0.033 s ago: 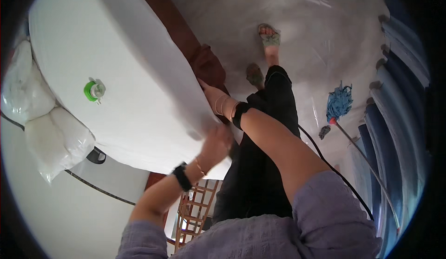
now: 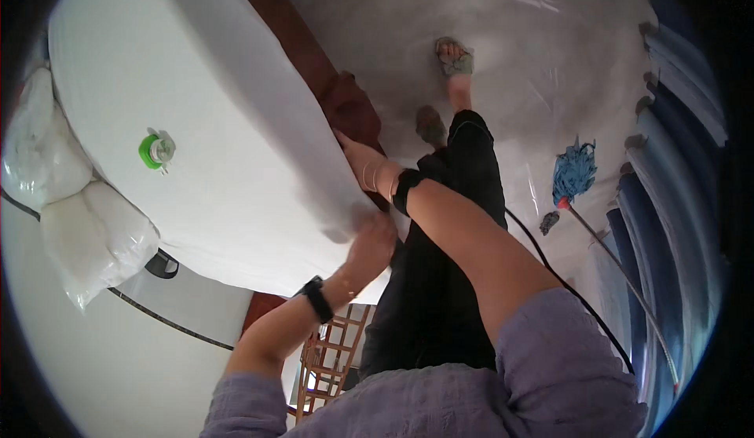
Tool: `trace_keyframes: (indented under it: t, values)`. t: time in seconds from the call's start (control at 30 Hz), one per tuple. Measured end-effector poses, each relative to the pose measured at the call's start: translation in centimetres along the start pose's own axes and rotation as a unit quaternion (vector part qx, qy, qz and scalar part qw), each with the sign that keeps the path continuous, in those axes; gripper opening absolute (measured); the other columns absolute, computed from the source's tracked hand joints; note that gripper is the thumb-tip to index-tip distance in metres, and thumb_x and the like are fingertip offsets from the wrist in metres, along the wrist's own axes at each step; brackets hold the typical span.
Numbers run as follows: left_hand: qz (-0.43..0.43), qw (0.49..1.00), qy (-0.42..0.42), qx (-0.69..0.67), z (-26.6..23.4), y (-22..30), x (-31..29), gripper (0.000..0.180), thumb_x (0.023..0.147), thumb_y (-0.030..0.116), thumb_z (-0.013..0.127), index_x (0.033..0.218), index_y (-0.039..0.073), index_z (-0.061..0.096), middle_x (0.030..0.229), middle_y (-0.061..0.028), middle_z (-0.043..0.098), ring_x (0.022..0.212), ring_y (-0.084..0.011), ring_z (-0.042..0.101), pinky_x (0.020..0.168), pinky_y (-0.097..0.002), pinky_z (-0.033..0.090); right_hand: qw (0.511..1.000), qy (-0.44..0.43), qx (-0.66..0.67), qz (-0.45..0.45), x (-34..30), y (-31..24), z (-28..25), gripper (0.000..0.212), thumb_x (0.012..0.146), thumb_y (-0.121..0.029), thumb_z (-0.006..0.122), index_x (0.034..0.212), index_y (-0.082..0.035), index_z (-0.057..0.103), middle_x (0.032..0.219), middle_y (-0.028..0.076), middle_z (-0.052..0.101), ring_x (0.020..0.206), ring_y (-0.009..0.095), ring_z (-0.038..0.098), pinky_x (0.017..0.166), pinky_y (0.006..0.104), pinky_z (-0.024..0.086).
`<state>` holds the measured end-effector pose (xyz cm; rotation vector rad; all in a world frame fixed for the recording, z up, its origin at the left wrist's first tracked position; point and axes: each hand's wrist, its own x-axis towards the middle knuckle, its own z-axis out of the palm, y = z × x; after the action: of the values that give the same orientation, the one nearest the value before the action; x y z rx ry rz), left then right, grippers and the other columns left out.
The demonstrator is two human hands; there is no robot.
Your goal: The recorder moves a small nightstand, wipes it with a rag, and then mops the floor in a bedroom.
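A white sheet (image 2: 236, 163) covers the mattress on my left, over a dark red-brown bed frame (image 2: 294, 41). My left hand (image 2: 371, 246) is at the near side edge of the mattress, its fingers folded over the sheet there, slightly blurred. Farther along the same edge, my right hand (image 2: 363, 163) rests against the side of the mattress beside the frame. Its fingertips go behind the sheet's edge, so their grip is hidden. On the sheet lies a small green and clear plastic object (image 2: 155, 151), whose kind I cannot make out.
Clear plastic bags (image 2: 98, 230) with white contents lie along the bed's left side. A blue mop (image 2: 575, 173) leans on the right, near blue curtains (image 2: 667, 202). A black cable (image 2: 542, 261) runs beside my right arm. A wooden rack (image 2: 334, 352) stands below my left forearm.
My left hand and wrist have shifted slightly to the right and up along the mattress edge. My right hand stays at the same place.
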<state>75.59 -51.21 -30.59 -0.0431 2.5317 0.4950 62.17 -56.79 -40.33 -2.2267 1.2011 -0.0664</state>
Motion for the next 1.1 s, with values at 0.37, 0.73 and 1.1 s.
trace_keyframes:
  t: [0.37,0.73,1.1]
  values:
    - [0.028,0.905,-0.400,0.143,9.4,10.7,1.0,0.028,0.088,0.022,0.045,0.103,0.016,0.068,0.102,-0.0041,0.066,0.098,-0.0224,0.057,0.082,-0.0399,0.033,0.999,-0.035,0.020,0.024,0.8,0.8,3.5,0.059,0.087,-0.027,0.057,0.141,-0.021,0.035,0.148,0.004,0.030,0.139,0.019,0.020,0.115,0.0478,0.006]
    - [-0.040,0.880,-0.235,0.410,28.8,21.8,-13.8,0.028,0.089,0.028,0.047,0.101,0.015,0.069,0.096,-0.0024,0.068,0.092,-0.0177,0.061,0.076,-0.0369,0.035,0.999,0.046,-0.013,0.006,3.3,-3.4,-2.1,0.067,0.081,-0.019,0.063,0.141,-0.021,0.034,0.147,0.003,0.031,0.137,0.020,0.023,0.113,0.0469,0.015]
    - [-0.083,0.977,-0.198,0.008,8.7,21.9,-11.5,0.010,0.068,0.014,0.060,0.071,0.011,0.069,0.071,-0.0087,0.062,0.077,-0.0197,0.057,0.077,-0.0305,0.037,0.989,0.107,0.021,0.102,-6.9,-12.6,11.1,0.032,0.082,-0.029,0.061,0.113,-0.026,0.065,0.145,-0.007,0.032,0.141,0.026,0.004,0.110,0.0545,0.018]
